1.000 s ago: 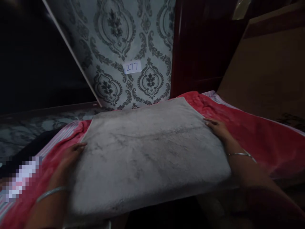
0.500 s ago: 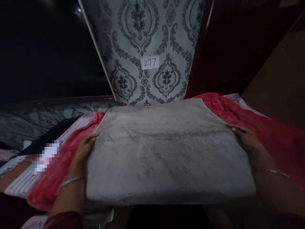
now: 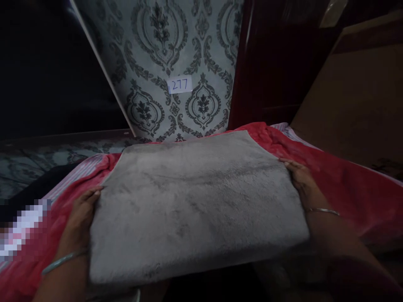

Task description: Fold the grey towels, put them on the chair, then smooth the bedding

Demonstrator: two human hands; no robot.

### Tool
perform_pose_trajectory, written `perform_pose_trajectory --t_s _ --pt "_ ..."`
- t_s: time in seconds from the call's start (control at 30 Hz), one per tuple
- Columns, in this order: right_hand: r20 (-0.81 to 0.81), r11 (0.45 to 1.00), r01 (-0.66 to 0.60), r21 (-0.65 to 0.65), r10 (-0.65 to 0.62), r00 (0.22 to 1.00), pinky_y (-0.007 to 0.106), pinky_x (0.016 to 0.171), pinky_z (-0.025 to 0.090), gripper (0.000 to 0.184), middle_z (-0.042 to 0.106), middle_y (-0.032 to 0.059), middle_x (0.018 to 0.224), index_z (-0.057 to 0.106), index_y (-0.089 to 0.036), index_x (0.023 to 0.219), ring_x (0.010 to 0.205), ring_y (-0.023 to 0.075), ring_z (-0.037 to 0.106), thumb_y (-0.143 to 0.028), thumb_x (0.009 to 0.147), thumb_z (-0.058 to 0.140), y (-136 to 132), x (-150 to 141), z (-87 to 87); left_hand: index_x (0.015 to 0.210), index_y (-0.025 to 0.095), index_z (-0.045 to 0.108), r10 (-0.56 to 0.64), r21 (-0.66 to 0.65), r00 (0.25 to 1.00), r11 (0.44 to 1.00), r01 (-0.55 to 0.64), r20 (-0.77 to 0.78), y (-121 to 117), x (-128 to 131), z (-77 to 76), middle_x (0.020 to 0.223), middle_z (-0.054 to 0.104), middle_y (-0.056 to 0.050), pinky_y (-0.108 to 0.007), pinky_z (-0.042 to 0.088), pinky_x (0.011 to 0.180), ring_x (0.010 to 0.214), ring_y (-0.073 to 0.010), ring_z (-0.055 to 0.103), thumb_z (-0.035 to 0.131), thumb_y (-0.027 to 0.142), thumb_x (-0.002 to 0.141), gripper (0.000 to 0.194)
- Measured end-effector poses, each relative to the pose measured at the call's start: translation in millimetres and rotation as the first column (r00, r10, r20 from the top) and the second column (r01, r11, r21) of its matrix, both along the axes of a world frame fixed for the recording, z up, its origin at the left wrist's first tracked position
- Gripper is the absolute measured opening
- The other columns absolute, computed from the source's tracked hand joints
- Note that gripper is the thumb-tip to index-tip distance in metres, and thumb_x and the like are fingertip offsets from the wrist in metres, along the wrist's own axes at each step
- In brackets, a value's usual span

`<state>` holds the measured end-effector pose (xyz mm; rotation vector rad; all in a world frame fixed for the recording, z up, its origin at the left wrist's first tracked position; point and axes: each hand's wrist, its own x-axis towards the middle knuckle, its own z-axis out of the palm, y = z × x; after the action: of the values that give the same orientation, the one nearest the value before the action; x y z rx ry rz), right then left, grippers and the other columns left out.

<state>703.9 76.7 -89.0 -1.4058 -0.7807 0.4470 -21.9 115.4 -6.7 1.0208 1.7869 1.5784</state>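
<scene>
A grey plush towel (image 3: 192, 201) lies spread over a red plush blanket (image 3: 340, 180), and its near edge droops toward me. At the towel's left edge, my left hand (image 3: 82, 214) is closed on the cloth, fingertips showing on top near the border. My right hand (image 3: 300, 178) pinches the opposite edge, slightly farther from me. Both palms and most of the fingers are hidden along the sides of the towel. Soft creases and darker smudges run across its middle.
Patterned wallpaper (image 3: 176, 50) with a paper label "277" (image 3: 180, 84) stands behind. A large dark screen (image 3: 50, 75) is at left, a dark red glossy panel (image 3: 270, 63) and a cardboard box (image 3: 359, 96) at right. Striped fabric (image 3: 74, 174) shows beside the blanket.
The view has turned to the right, so everything sits farther left. Both hands stay on the towel's edges, and the near edge now looks more slanted, lower at the left.
</scene>
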Motion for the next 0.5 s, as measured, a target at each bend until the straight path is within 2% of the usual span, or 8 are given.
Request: perform_pose_trajectory --t_s 0.1,0.2,0.33,0.4,0.5 --pt "-0.055 0.999 -0.031 -0.006 0.031 0.998 0.03 0.067 0.047 0.035 0.069 0.0046 0.077 0.073 -0.019 0.078 0.071 0.0176 0.058 -0.048 0.057 0.076 1 0 -0.4 0.079 0.022 0.066 -0.014 -0.039 0.998 0.999 0.012 -0.066 -6 8 5.2 0.077 0.063 0.003 -0.027 0.039 0.063 0.071 -0.0161 0.051 0.069 0.039 0.041 0.041" --pt "-0.063 0.998 -0.069 -0.002 0.069 0.996 0.028 0.066 0.046 0.035 0.071 0.0033 0.083 0.074 -0.02 0.084 0.072 0.0163 0.059 -0.042 0.057 0.075 -2 -1 2.3 0.084 0.026 0.068 -0.103 -0.107 0.98 0.991 0.085 -0.169 -11 11 9.8 0.085 0.066 0.002 -0.027 0.042 0.06 0.077 -0.0197 0.055 0.07 0.043 0.041 0.046" --pt "-0.015 0.981 -0.164 -0.103 0.164 0.986 0.023 0.05 0.037 0.05 0.069 0.0005 0.078 0.074 -0.019 0.103 0.053 0.0116 0.048 -0.033 0.055 0.066 -9 -2 5.7 0.087 0.032 0.07 -0.216 -0.225 0.94 0.962 0.157 -0.265 -9 7 13.1 0.097 0.069 0.001 -0.032 0.047 0.06 0.088 -0.0264 0.059 0.068 0.046 0.037 0.052" --pt "0.014 0.961 -0.221 -0.166 0.227 0.974 0.023 0.046 0.033 0.06 0.065 -0.0018 0.071 0.071 -0.018 0.114 0.047 0.0107 0.042 -0.031 0.057 0.06 -11 -1 6.3 0.084 0.034 0.07 -0.224 -0.275 0.934 0.95 0.146 -0.279 -4 1 11.4 0.099 0.07 0.001 -0.036 0.05 0.065 0.092 -0.0291 0.061 0.066 0.049 0.037 0.05" --pt "0.124 0.953 -0.214 -0.216 0.244 0.962 0.023 0.05 0.038 0.059 0.065 -0.0015 0.072 0.07 -0.017 0.115 0.051 0.0117 0.046 -0.028 0.059 0.057 -10 1 5.6 0.081 0.037 0.069 -0.236 -0.277 0.912 0.95 0.144 -0.336 6 -13 2.4 0.101 0.071 0.003 -0.043 0.052 0.082 0.1 -0.0306 0.062 0.064 0.055 0.042 0.043"
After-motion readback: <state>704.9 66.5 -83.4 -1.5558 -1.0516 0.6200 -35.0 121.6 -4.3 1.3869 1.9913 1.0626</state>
